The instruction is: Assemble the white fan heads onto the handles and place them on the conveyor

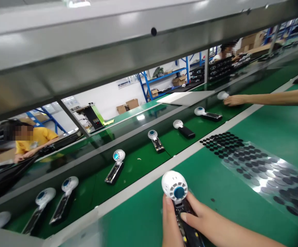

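Observation:
Near the bottom middle I have a handheld device [174, 187] with a round white head, vent slots, a blue disc in its face and a black handle. The handle's inner parts show, with small yellow pieces low down. My left hand [169, 219] wraps the handle from the left, just under the head. From the right, my right hand [202, 218] grips the same handle, its thumb lying across the front. The handle's lower end runs out of the picture. Both hands are over the green worktop [138, 219].
Similar devices [155, 139] lie spaced along the green conveyor belt [135, 168]. Clear sheets of black round stickers [262, 168] lie on the worktop at right. Another person's hand [235, 100] touches a white head on the belt. A metal beam [112, 51] crosses above; people sit opposite.

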`<control>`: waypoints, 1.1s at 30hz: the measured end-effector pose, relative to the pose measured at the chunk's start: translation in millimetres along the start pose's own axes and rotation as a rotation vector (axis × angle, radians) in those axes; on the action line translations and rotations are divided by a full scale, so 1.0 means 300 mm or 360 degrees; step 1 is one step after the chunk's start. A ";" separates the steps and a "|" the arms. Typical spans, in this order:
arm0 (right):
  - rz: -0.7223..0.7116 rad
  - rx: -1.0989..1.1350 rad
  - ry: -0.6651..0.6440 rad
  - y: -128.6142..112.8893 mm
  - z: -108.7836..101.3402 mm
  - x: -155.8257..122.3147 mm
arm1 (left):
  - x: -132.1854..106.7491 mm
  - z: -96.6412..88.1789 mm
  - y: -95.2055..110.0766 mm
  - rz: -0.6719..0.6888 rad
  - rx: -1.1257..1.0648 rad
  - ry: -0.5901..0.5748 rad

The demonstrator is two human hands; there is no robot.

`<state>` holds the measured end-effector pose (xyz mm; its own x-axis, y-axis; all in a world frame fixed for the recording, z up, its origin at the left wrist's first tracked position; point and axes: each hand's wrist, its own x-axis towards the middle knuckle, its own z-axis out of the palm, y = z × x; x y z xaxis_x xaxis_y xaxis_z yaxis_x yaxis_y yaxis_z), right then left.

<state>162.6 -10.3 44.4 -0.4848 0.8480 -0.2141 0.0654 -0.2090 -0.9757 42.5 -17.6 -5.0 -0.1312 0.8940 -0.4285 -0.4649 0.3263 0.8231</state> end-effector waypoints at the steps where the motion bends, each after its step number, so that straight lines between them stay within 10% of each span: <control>1: -0.0040 -0.0019 0.0046 0.011 0.006 0.005 | 0.001 -0.001 -0.006 0.0018 0.0058 0.0085; 8: -0.0168 0.0147 0.0124 0.085 -0.058 0.092 | 0.026 0.066 0.048 0.0321 0.0384 -0.0069; 17: -0.0226 -0.0824 0.0919 -0.092 -0.241 0.447 | 0.477 0.088 0.489 0.0778 0.1004 0.0172; 23: -0.0128 -0.1135 0.1131 -0.137 -0.272 0.672 | 0.371 0.062 0.447 0.1229 0.1116 0.0059; 27: -0.0135 -0.1111 0.1172 -0.106 -0.266 0.581 | 0.230 0.065 0.367 0.1024 0.0888 -0.0107; 33: -0.0526 -0.1202 0.0712 -0.053 -0.096 0.144 | 0.124 0.155 0.288 0.0229 0.0088 -0.0449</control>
<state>165.8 43.6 49.2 -0.2099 0.9492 0.2345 0.6091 0.3146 -0.7280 38.3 58.2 67.6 0.0591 0.9796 -0.1922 -0.4097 0.1994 0.8901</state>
